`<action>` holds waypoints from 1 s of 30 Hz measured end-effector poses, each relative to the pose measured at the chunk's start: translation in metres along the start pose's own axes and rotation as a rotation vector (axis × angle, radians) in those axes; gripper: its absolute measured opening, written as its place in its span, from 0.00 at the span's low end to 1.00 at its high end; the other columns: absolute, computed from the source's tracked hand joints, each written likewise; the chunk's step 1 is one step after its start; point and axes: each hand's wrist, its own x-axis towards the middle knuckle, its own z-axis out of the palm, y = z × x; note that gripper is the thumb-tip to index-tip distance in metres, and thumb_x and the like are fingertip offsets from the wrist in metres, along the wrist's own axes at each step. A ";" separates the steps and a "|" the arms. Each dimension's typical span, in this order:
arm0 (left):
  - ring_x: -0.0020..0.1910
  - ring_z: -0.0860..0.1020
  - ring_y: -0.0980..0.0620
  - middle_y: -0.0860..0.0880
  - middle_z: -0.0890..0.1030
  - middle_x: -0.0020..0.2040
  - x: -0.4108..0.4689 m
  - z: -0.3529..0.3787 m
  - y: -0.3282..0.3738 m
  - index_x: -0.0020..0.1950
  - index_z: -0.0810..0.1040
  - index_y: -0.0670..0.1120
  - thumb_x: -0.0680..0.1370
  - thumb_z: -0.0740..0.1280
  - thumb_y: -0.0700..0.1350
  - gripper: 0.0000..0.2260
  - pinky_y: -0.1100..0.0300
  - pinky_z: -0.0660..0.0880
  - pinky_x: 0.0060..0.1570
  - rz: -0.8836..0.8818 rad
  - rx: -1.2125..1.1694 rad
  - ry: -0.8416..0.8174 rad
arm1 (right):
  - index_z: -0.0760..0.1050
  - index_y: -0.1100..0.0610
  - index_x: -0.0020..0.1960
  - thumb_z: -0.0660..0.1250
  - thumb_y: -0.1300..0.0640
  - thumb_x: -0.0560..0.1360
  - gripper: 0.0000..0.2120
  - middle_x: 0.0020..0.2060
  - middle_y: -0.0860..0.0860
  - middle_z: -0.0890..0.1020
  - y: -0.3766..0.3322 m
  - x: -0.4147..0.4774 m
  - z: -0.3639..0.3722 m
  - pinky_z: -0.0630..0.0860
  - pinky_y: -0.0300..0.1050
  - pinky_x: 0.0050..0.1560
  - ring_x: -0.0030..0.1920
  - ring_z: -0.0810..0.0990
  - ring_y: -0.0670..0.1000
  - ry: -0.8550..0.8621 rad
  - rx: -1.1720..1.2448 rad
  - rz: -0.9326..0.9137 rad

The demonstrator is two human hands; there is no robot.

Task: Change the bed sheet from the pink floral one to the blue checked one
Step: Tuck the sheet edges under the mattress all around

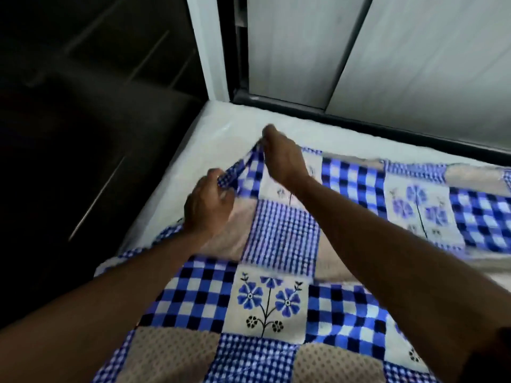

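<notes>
setting: bedroom corner; pale sliding doors (387, 51) behind the bed, dark cabinet (83, 120) beyond the left fingertips.
surface: bare white mattress (215, 134), its corner just past both hands.
item: sheet (271, 299), blue checked patchwork with blue flower squares and beige panels; soft, creased, blurred at far right. it lies spread over the mattress from the fingers back toward the person and away to their right. its corner is lifted off the mattress and strung taut between the two hands. bare mattress shows ahead of the fingertips and to their left.
left hand (206, 208): fingers curled, pinching the sheet's edge a little short of the corner.
right hand (282, 158): fingertips bunched, pinching the corner tip; exact finger placement lost in blur.
key relation: mattress corner lies ahead and left of the pinched sheet corner; the right hand is nearer to it. the held edge slants from left hand up to right.
judgement: sheet corner not yet over the mattress corner; next move likely a pull forward and left.
pink sheet: not in view.
</notes>
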 end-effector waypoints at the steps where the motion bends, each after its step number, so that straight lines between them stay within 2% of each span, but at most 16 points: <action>1: 0.53 0.78 0.41 0.44 0.77 0.56 0.011 -0.001 0.000 0.67 0.71 0.47 0.76 0.66 0.48 0.19 0.50 0.74 0.47 0.041 0.006 0.106 | 0.70 0.59 0.57 0.57 0.58 0.81 0.08 0.44 0.57 0.80 -0.007 0.017 0.004 0.60 0.47 0.39 0.46 0.78 0.65 0.074 0.120 0.035; 3: 0.56 0.76 0.41 0.43 0.75 0.59 0.033 -0.001 0.002 0.67 0.71 0.46 0.76 0.67 0.48 0.20 0.49 0.74 0.49 0.137 0.010 0.245 | 0.72 0.61 0.62 0.56 0.58 0.82 0.13 0.51 0.60 0.81 -0.013 0.045 0.010 0.65 0.47 0.43 0.52 0.78 0.63 0.096 0.274 0.083; 4: 0.56 0.76 0.41 0.43 0.75 0.58 0.041 -0.001 0.000 0.65 0.72 0.45 0.75 0.66 0.47 0.19 0.48 0.74 0.50 0.172 0.011 0.244 | 0.72 0.62 0.65 0.55 0.58 0.82 0.15 0.56 0.62 0.80 -0.013 0.053 0.016 0.69 0.50 0.48 0.55 0.78 0.63 0.023 0.284 0.077; 7: 0.57 0.74 0.39 0.44 0.75 0.59 0.054 0.009 -0.010 0.63 0.75 0.46 0.73 0.64 0.46 0.19 0.44 0.75 0.51 0.251 0.113 0.051 | 0.75 0.60 0.63 0.56 0.63 0.82 0.14 0.67 0.60 0.76 -0.008 0.051 0.033 0.69 0.48 0.57 0.66 0.75 0.61 -0.232 0.168 0.112; 9: 0.62 0.72 0.40 0.45 0.74 0.64 0.057 0.015 -0.020 0.68 0.74 0.46 0.74 0.62 0.46 0.21 0.42 0.74 0.54 0.252 0.234 -0.095 | 0.75 0.58 0.61 0.59 0.63 0.80 0.13 0.65 0.57 0.77 0.003 0.035 0.040 0.69 0.47 0.57 0.64 0.75 0.59 -0.170 0.145 0.186; 12: 0.67 0.68 0.41 0.46 0.70 0.70 0.070 0.018 -0.035 0.72 0.69 0.48 0.78 0.63 0.48 0.22 0.43 0.72 0.60 0.087 0.319 -0.260 | 0.73 0.54 0.66 0.62 0.58 0.77 0.17 0.63 0.55 0.77 0.025 0.008 0.042 0.74 0.53 0.57 0.62 0.75 0.61 -0.123 -0.053 0.166; 16: 0.62 0.73 0.38 0.42 0.69 0.67 0.100 0.015 -0.054 0.69 0.72 0.46 0.80 0.62 0.47 0.17 0.44 0.73 0.57 0.032 0.256 -0.195 | 0.61 0.48 0.75 0.62 0.49 0.80 0.25 0.69 0.53 0.73 0.032 -0.013 0.041 0.77 0.58 0.56 0.62 0.77 0.60 -0.235 -0.206 0.222; 17: 0.62 0.73 0.37 0.41 0.70 0.66 0.112 0.017 -0.057 0.68 0.74 0.46 0.80 0.61 0.46 0.16 0.45 0.73 0.58 -0.023 0.231 -0.186 | 0.64 0.49 0.74 0.60 0.49 0.81 0.22 0.67 0.53 0.74 0.034 -0.017 0.042 0.77 0.57 0.55 0.60 0.78 0.61 -0.231 -0.242 0.223; 19: 0.64 0.73 0.36 0.39 0.70 0.68 0.133 0.020 -0.056 0.68 0.75 0.46 0.81 0.59 0.45 0.16 0.46 0.72 0.63 -0.132 0.235 -0.256 | 0.73 0.51 0.62 0.58 0.51 0.81 0.12 0.57 0.53 0.79 0.037 -0.027 0.047 0.78 0.54 0.50 0.53 0.80 0.61 -0.143 -0.230 0.202; 21: 0.64 0.73 0.37 0.40 0.73 0.67 0.144 0.022 -0.048 0.65 0.77 0.47 0.81 0.58 0.44 0.15 0.49 0.72 0.62 -0.175 0.204 -0.316 | 0.75 0.55 0.51 0.60 0.55 0.80 0.07 0.47 0.53 0.79 0.039 -0.043 0.050 0.76 0.50 0.40 0.44 0.80 0.60 -0.011 -0.162 0.159; 24: 0.51 0.81 0.40 0.42 0.83 0.53 0.145 0.023 -0.033 0.46 0.81 0.51 0.76 0.61 0.40 0.10 0.55 0.77 0.48 -0.192 0.067 -0.383 | 0.73 0.58 0.42 0.64 0.56 0.75 0.06 0.41 0.53 0.75 0.038 -0.070 0.042 0.66 0.45 0.32 0.37 0.74 0.55 0.153 -0.071 0.200; 25: 0.46 0.82 0.41 0.40 0.84 0.50 0.141 0.025 -0.029 0.45 0.80 0.51 0.75 0.62 0.40 0.10 0.56 0.77 0.43 -0.175 0.037 -0.442 | 0.73 0.58 0.40 0.65 0.54 0.73 0.08 0.40 0.53 0.75 0.038 -0.080 0.037 0.64 0.44 0.32 0.37 0.72 0.54 0.155 -0.086 0.246; 26: 0.46 0.82 0.41 0.39 0.83 0.50 0.135 0.029 -0.026 0.49 0.80 0.52 0.75 0.63 0.41 0.09 0.55 0.77 0.43 -0.130 0.047 -0.504 | 0.73 0.57 0.38 0.66 0.51 0.71 0.10 0.40 0.52 0.76 0.038 -0.090 0.031 0.64 0.43 0.32 0.37 0.72 0.53 0.108 -0.135 0.293; 27: 0.50 0.80 0.41 0.38 0.80 0.55 0.129 0.032 -0.022 0.57 0.78 0.54 0.75 0.66 0.45 0.11 0.54 0.77 0.47 -0.069 0.096 -0.552 | 0.72 0.56 0.36 0.66 0.50 0.69 0.10 0.40 0.52 0.77 0.038 -0.100 0.025 0.66 0.43 0.34 0.38 0.73 0.54 0.027 -0.197 0.342; 28: 0.57 0.77 0.41 0.39 0.75 0.60 0.123 0.035 -0.019 0.65 0.74 0.54 0.76 0.68 0.50 0.18 0.52 0.76 0.53 -0.022 0.184 -0.559 | 0.71 0.55 0.35 0.65 0.48 0.68 0.10 0.40 0.52 0.79 0.038 -0.107 0.018 0.69 0.44 0.36 0.39 0.77 0.55 -0.068 -0.257 0.387; 30: 0.64 0.72 0.41 0.42 0.68 0.66 0.114 0.040 -0.015 0.72 0.68 0.53 0.76 0.68 0.58 0.26 0.49 0.74 0.59 0.032 0.283 -0.504 | 0.74 0.55 0.38 0.63 0.48 0.67 0.10 0.42 0.54 0.82 0.037 -0.112 0.004 0.71 0.46 0.40 0.42 0.80 0.57 -0.265 -0.372 0.459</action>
